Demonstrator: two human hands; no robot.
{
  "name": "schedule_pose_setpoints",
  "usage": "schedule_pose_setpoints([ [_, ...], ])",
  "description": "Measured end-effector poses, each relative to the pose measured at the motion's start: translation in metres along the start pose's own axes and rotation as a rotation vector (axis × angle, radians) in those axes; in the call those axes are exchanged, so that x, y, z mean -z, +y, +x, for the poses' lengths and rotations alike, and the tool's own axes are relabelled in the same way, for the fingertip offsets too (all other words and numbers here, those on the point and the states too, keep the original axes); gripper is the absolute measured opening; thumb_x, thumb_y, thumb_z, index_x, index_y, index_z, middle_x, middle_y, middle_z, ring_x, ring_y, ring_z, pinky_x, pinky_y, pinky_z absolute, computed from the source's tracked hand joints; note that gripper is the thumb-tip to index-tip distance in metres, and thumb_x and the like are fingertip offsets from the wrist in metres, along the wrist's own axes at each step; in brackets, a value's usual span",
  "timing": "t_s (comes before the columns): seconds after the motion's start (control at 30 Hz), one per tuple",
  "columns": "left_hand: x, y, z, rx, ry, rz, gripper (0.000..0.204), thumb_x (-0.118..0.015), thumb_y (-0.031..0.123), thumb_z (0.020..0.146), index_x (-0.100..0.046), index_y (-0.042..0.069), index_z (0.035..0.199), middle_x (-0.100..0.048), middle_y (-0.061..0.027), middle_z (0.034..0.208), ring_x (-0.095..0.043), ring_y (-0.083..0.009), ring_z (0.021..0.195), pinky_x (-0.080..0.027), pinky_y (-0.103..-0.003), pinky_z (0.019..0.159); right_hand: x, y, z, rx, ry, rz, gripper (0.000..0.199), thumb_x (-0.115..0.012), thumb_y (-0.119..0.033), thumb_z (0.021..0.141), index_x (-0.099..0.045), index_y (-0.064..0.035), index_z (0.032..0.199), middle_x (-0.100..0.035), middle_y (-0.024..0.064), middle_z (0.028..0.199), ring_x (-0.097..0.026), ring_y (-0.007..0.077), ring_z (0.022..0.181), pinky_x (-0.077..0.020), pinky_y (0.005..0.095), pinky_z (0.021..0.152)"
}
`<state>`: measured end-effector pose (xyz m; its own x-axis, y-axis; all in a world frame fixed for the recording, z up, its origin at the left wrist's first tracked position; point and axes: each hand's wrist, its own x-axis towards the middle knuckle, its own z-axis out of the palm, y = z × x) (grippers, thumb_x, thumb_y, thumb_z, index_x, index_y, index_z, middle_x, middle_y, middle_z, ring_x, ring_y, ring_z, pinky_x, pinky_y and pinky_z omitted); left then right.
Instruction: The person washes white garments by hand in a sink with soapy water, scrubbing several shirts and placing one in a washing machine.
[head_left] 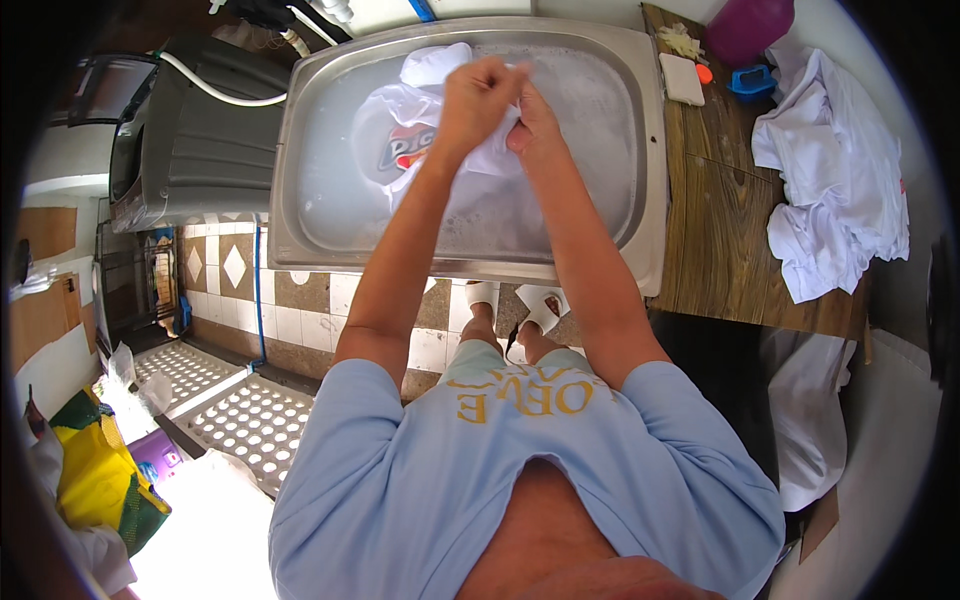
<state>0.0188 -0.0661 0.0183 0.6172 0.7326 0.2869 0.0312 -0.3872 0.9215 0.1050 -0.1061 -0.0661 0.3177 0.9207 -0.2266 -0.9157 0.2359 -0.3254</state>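
Note:
A wet white T-shirt (388,108) with a coloured print on it lies partly in cloudy, sudsy water in a metal sink (652,190). Part of its cloth bulges above the surface at the far side. My left hand (476,104) is closed on a bunch of the shirt, its knuckles up. Close beside it, my right hand (534,122) is also closed on the cloth. Both hands are raised over the far middle of the basin, and their fingertips are partly hidden and slightly blurred.
Right of the sink, a wooden counter (720,220) holds a heap of white clothes (825,150), a blue brush (752,82), a whitish block (682,80) and a purple container (750,30). A dark grey appliance (215,130) with a white hose (215,92) stands left.

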Motion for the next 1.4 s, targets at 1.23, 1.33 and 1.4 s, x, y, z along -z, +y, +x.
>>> schedule_pose_setpoints([
  [1.23, -0.055, -0.078, 0.048, -0.418, -0.201, 0.402, 0.017, -0.059, 0.021, 0.079, -0.066, 0.007, 0.073, -0.063, -0.012, 0.063, -0.061, -0.0247, 0.062, -0.047, -0.039, 0.061, 0.051, -0.014, 0.014, 0.353, -0.212, -0.199, 0.033, -0.042, -0.034, 0.095, -0.052, -0.0048, 0.105, -0.056, 0.0083, 0.098, -0.055, 0.0221, 0.087, -0.0478, 0.0342, 0.082],
  [1.33, -0.066, -0.095, 0.04, -0.533, -0.17, 0.43, 0.023, -0.06, 0.028, 0.08, -0.066, 0.007, 0.072, -0.063, -0.0128, 0.065, -0.063, -0.0289, 0.069, -0.047, -0.043, 0.067, 0.055, -0.019, 0.02, 0.135, -0.439, 0.191, 0.037, -0.042, -0.037, 0.095, -0.05, -0.0045, 0.112, -0.056, 0.009, 0.104, -0.055, 0.0238, 0.091, -0.0474, 0.0363, 0.084],
  [1.4, -0.043, -0.071, 0.071, -0.064, -0.218, 0.401, 0.024, -0.063, 0.022, 0.077, -0.058, 0.004, 0.063, -0.057, -0.0102, 0.05, -0.055, -0.0262, 0.045, -0.043, -0.036, 0.049, 0.0, -0.016, 0.0, 0.164, 0.279, 0.036, 0.04, -0.045, -0.041, 0.093, -0.051, -0.0065, 0.112, -0.057, 0.008, 0.103, -0.056, 0.0236, 0.095, -0.0475, 0.0367, 0.083],
])
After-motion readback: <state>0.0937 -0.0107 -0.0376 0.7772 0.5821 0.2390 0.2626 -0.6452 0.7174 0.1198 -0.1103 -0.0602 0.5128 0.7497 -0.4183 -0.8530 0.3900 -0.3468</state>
